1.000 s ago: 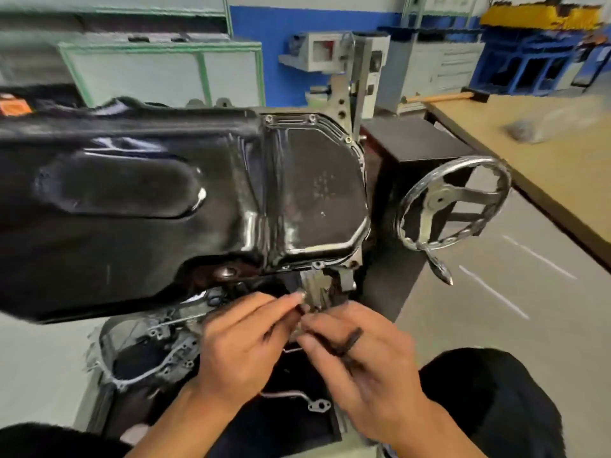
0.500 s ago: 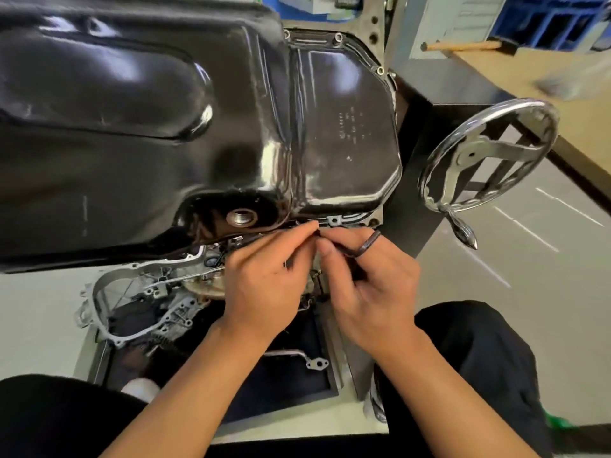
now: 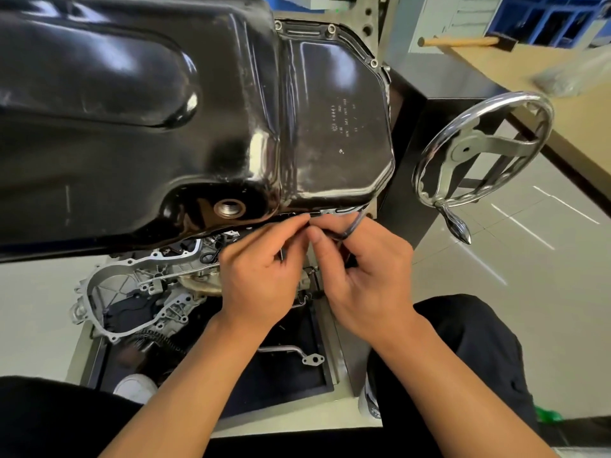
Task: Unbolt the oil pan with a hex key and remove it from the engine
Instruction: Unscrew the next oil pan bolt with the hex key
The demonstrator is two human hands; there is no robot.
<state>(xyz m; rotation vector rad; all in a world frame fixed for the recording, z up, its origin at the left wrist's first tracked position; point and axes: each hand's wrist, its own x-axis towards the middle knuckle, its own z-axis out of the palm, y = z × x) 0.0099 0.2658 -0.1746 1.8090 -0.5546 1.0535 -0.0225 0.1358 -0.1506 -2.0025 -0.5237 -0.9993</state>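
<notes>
Head — handwheel (image 3: 463, 149) beside oil pan (image 3: 165, 110).

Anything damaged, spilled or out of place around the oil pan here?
Nothing looks damaged or spilled. The one oddity: the drain hole in the oil pan sits open, threads bare, no plug. The left hand and right hand meet at the near flange, the right holding the hex key.

- You are in a mechanic's workshop, facing a black oil pan (image 3: 165, 110) beside a chrome handwheel (image 3: 469, 150).
- A mallet (image 3: 463, 42) rests on the wooden workbench (image 3: 529, 72); a loose aluminium engine cover (image 3: 109, 289) lies below.
</notes>
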